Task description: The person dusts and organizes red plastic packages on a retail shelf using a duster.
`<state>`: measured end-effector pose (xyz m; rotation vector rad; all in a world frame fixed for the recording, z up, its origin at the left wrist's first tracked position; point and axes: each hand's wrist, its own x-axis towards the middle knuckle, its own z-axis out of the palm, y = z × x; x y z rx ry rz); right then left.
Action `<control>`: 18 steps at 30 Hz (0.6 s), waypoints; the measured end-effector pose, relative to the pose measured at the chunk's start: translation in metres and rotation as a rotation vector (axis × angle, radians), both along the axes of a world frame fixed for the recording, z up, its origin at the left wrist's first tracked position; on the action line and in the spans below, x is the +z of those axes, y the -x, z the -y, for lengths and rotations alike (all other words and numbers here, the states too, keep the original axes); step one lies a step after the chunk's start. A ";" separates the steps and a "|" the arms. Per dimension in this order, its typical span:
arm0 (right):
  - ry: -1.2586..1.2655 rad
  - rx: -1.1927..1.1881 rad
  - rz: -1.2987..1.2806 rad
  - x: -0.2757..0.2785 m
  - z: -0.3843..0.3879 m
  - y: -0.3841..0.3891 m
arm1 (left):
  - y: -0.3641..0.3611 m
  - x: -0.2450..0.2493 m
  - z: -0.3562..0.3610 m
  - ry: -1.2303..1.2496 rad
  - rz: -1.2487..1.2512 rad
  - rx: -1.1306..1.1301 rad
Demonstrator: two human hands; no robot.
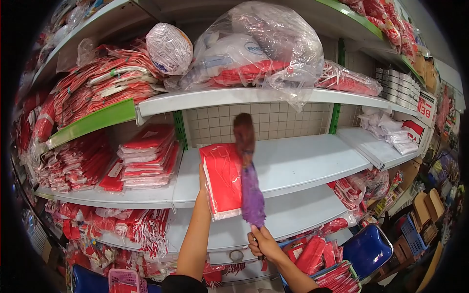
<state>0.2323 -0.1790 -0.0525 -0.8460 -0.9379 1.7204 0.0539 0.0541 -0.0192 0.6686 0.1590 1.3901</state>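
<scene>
My left hand [202, 179] grips the left edge of a plastic-wrapped packet of folded red and white cloth [222, 183], held upright in front of the middle shelf; most of its fingers are hidden behind the packet. In my right hand [264, 244], the fingers wrap round the handle of a feather duster [253, 198], purple low down and brown toward its blurred tip. The duster points upward and overlaps the packet's right edge in this view.
Similar wrapped red packets [149, 151] are stacked on the shelf [298, 156] at left. A large clear plastic bag [273, 44] fills the shelf above and droops over its edge. Below right stand a basket of red packets [312, 254] and a blue stool [369, 251].
</scene>
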 end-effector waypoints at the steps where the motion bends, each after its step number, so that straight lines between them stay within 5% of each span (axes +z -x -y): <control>1: 0.010 0.072 0.028 0.007 -0.002 0.001 | 0.001 0.001 -0.001 0.001 0.005 -0.001; 4: -0.065 0.393 0.102 0.016 -0.022 -0.009 | 0.005 0.003 -0.002 -0.003 0.002 0.001; 9: -0.009 -0.012 -0.102 0.019 -0.036 0.009 | -0.001 -0.001 -0.001 0.018 0.003 0.011; 13: -0.058 0.413 0.013 0.011 -0.015 0.002 | 0.007 0.002 -0.006 0.004 0.013 0.025; 18: 0.019 0.184 0.054 -0.021 0.004 -0.014 | 0.006 -0.003 -0.004 0.015 0.024 0.042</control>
